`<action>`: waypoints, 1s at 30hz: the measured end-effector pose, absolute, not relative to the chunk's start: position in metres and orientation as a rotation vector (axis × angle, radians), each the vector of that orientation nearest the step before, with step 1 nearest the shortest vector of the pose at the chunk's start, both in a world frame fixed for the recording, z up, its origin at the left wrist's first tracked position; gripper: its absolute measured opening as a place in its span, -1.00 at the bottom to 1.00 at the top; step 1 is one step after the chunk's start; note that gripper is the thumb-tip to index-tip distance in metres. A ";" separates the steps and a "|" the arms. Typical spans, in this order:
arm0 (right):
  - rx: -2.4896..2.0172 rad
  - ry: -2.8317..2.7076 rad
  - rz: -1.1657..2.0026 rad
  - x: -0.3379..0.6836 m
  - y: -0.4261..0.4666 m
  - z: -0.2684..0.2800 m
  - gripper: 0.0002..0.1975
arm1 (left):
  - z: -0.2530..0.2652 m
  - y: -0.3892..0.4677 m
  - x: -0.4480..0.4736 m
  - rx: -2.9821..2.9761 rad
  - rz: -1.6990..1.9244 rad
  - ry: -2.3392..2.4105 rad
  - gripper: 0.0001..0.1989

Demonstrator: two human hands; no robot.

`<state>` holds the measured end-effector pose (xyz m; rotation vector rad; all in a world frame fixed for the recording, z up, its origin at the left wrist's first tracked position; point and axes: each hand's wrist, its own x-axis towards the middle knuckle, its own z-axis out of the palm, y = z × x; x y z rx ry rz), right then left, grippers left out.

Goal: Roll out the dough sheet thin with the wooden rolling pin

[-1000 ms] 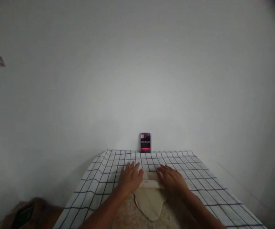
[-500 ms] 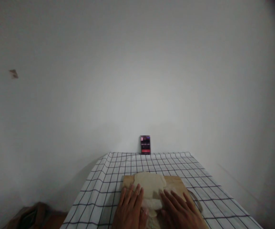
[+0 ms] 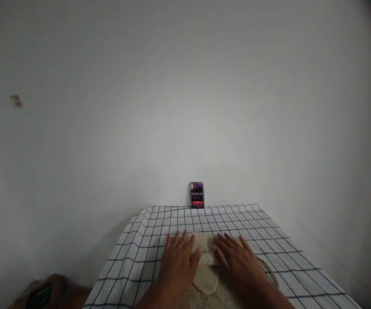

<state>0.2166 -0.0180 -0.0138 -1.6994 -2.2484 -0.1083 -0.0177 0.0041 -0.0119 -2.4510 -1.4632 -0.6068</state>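
A pale sheet of dough (image 3: 206, 280) lies on a wooden board (image 3: 225, 296). Across the dough rests a whitish rolling pin (image 3: 209, 259), visible only between my hands. My left hand (image 3: 179, 259) lies flat over its left end, fingers stretched forward and slightly apart. Over the right end is my right hand (image 3: 236, 259), palm down with the fingers extended. Both hands cover the pin's ends and part of the board. Dough shows on the far side of the pin and as a rounded tongue on the near side.
A white cloth with dark grid lines (image 3: 134, 257) covers the table. A dark, pixelated phone-like object (image 3: 197, 195) stands upright at the back against the pale wall (image 3: 185, 107). A curved strap or handle (image 3: 268, 271) lies right of the board. A brown item (image 3: 43, 294) sits low at left.
Both hands have moved forward, away from me, with the rolling pin between them. More dough now shows on the near side of the pin, less beyond it.
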 end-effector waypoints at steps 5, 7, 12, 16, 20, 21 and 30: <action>-1.745 -2.246 0.084 0.217 0.037 0.005 -0.54 | 0.001 0.061 -0.001 -2.441 -0.486 -1.694 -0.51; -1.787 -2.169 0.154 0.218 0.057 0.008 -0.46 | 0.004 0.080 0.002 -2.504 -0.417 -1.804 -0.48; -1.885 -2.101 0.195 0.220 0.096 0.007 -0.32 | 0.013 0.108 0.005 -2.578 -0.318 -1.836 -0.47; -1.937 -2.118 0.218 0.222 0.110 0.006 -0.34 | 0.018 0.114 0.010 -2.515 -0.385 -1.903 -0.42; -1.959 -2.143 0.175 0.221 0.101 0.007 -0.38 | 0.019 0.105 0.012 -2.462 -0.455 -1.904 -0.41; -1.958 -2.149 0.150 0.221 0.095 0.008 -0.40 | 0.019 0.100 0.012 -2.453 -0.462 -1.898 -0.42; -1.829 -2.229 -0.085 0.215 0.018 -0.001 -0.56 | -0.013 0.041 -0.001 -2.375 -0.636 -1.492 -0.60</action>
